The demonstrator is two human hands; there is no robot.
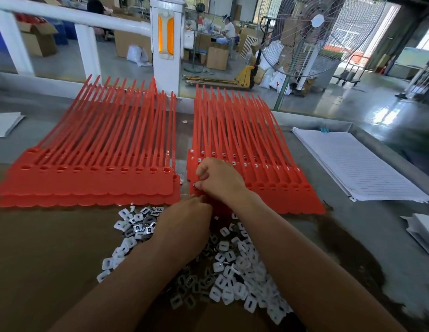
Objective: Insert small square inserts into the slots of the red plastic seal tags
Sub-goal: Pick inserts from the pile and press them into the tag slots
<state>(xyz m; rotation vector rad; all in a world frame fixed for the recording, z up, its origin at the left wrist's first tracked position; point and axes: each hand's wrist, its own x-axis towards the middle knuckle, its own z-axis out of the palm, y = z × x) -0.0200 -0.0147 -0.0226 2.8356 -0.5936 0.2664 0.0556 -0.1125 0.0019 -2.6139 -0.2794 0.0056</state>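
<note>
Now in hand: seating one small square insert [196, 185] into a slot at the near left corner of the right stack of red seal tags [280, 195].
Insert position: at the tips of the right hand [218, 180], touching or just above the front row of the top sheet; which of the two cannot be told.
Right fingers: curled tight, pinching the insert.
Right stack, state: white inserts show in the farther rows; the front row looks mostly unfilled.
Left stack of tags [88, 185]: slots dark, judged empty, untouched.
Left hand [184, 219]: back up over the loose inserts [232, 267], its tips at the near edge of the right stack; grip hidden, cannot tell whether it holds anything.
Supply: loose inserts heaped on the brown surface [52, 248], just before both stacks.
Next move, judged: square the insert to the slot, press it flush, then take another for the neighbouring slot.
Beyond: lined white sheets [357, 164] to the right.
</note>
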